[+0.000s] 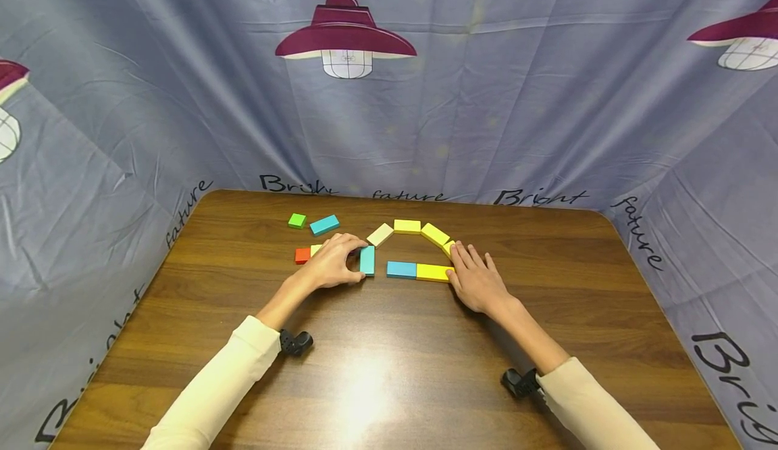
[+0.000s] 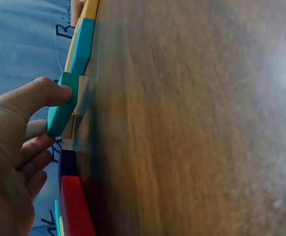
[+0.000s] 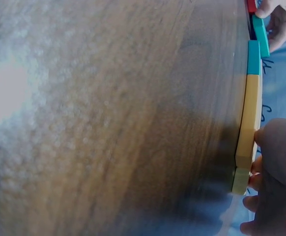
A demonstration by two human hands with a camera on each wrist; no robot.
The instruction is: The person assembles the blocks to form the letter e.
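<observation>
My left hand (image 1: 331, 261) pinches a teal block (image 1: 367, 261) between thumb and fingertips, at the left end of an arc of blocks. The arc holds a pale yellow block (image 1: 381, 235), a yellow block (image 1: 407, 227) at the top and another yellow block (image 1: 435, 234) sloping down to the right. Fingertips of my right hand (image 1: 480, 281) rest, fairly straight, on a further yellow block (image 1: 447, 249), partly hidden by them. Its thumb touches the right end of a long yellow block (image 1: 433, 272), which lies end to end with a blue block (image 1: 402, 269).
Left of the arc, a green block (image 1: 297, 221) and a blue block (image 1: 325, 225) lie on the wooden table (image 1: 389, 342). A red block (image 1: 302, 255) and a pale block (image 1: 315, 250) are partly behind the left hand. A printed curtain (image 1: 389, 132) stands behind the table.
</observation>
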